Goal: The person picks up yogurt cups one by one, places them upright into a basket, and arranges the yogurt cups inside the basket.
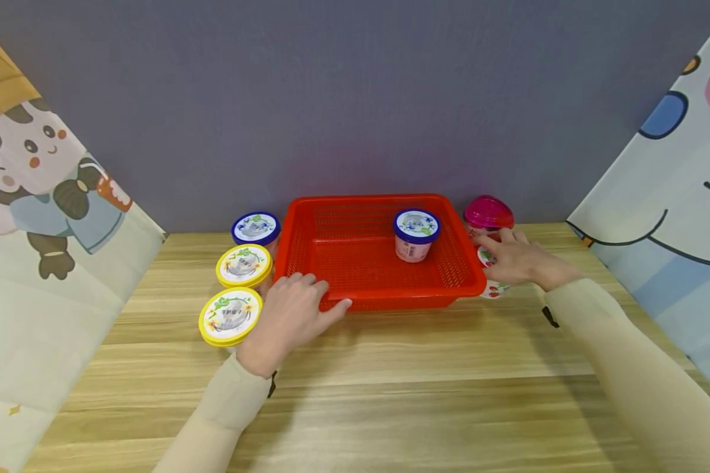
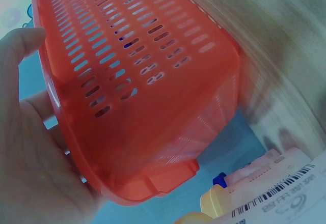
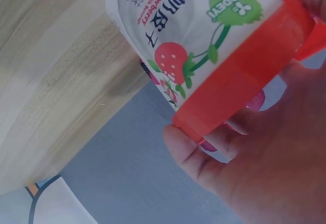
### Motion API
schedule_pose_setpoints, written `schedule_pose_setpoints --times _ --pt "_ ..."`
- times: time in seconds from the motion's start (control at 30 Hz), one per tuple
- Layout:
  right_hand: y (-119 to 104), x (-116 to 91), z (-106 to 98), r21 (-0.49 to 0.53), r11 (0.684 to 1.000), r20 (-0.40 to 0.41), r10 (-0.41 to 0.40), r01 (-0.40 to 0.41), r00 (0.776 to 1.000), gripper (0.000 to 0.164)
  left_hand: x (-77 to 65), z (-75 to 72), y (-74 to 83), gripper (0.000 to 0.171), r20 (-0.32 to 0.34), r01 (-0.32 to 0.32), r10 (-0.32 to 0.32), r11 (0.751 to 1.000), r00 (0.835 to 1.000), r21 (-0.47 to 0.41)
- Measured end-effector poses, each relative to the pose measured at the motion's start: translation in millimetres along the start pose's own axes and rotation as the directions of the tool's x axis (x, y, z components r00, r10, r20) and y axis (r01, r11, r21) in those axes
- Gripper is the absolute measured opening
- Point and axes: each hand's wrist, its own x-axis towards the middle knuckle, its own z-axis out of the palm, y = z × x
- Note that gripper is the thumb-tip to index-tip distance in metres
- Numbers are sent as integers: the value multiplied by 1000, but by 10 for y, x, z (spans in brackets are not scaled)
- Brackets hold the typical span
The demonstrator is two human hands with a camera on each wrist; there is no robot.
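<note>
A red slotted plastic basket (image 1: 355, 299) stands against the back wall. Inside it, toward the right, a blue-lidded tub (image 1: 412, 251) sits upright. My left hand (image 1: 290, 312) grips the basket's front-left corner, fingers over the rim and thumb stretched to the right. In the left wrist view, the thumb (image 2: 23, 43) meets the basket's edge. Just outside the basket's right side, my right hand (image 1: 515, 259) holds a strawberry tub (image 3: 173, 61) by its red lid (image 3: 244, 71), fingertips around the lid's edge. From the head, that tub is partly hidden by the hand.
Left of the basket, a blue-lidded tub (image 1: 256, 226) and two yellow-lidded tubs, a middle one (image 1: 244, 265) and a front one (image 1: 229, 315), stand in a row. A tub with a pink lid (image 1: 488, 212) stands behind my right hand. A grey wall (image 1: 355, 98) closes the back.
</note>
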Motion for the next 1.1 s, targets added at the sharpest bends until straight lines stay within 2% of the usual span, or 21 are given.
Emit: schedule_pose_setpoints --times 0.17,0.43,0.87,1.1 --pt "14 6 1 6 1000 1 -4 4 1000 70 5 1 1 52 -5 -1 1 1000 1000 -1" --pt "25 15 8 5 1000 3 5 -5 1000 76 4 1 1 51 -4 1 -1 1000 1000 -7" --pt "105 17 20 45 998 -66 -40 43 997 74 11 6 6 51 10 5 -5 1000 1000 -8" --pt "91 -24 -51 25 997 -102 -66 69 993 61 2 2 -3 52 -3 3 -3 1000 1000 -7"
